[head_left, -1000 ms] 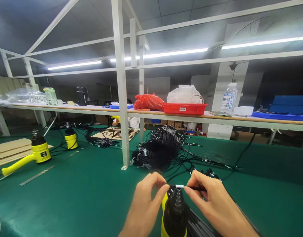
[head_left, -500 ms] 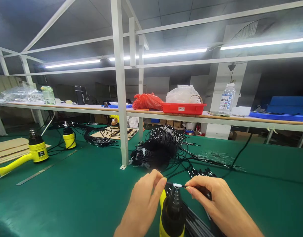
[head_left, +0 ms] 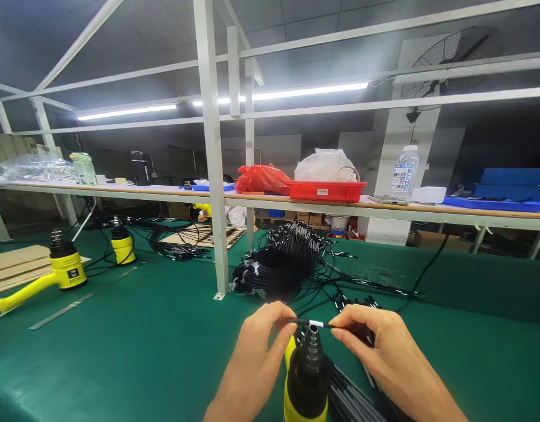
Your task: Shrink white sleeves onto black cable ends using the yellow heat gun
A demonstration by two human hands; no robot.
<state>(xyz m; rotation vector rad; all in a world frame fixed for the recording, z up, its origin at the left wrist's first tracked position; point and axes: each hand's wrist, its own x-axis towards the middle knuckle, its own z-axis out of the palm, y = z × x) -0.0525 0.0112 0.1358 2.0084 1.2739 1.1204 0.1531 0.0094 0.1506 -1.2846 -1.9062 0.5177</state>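
Between my hands a thin black cable (head_left: 301, 321) with a white sleeve (head_left: 316, 323) is stretched level. My left hand (head_left: 259, 357) pinches it on the left of the sleeve. On the other side, my right hand (head_left: 384, 351) pinches it between thumb and forefinger. The sleeve sits just above the nozzle of an upright yellow and black heat gun (head_left: 308, 375), slightly behind its opening. A bundle of black cables (head_left: 347, 390) lies beside the heat gun, partly hidden by my right hand.
A large pile of black cables (head_left: 279, 266) lies on the green table (head_left: 142, 346) by a white post (head_left: 212, 176). Two more heat guns, one nearer (head_left: 68, 269) and one farther (head_left: 122, 243), stand left. A red tray (head_left: 327, 191) is on the shelf. Another person is partly visible behind.
The cable and its white sleeve have risen a little off the nozzle, whose opening now shows. Both hands keep their pinch. The view has shifted slightly.
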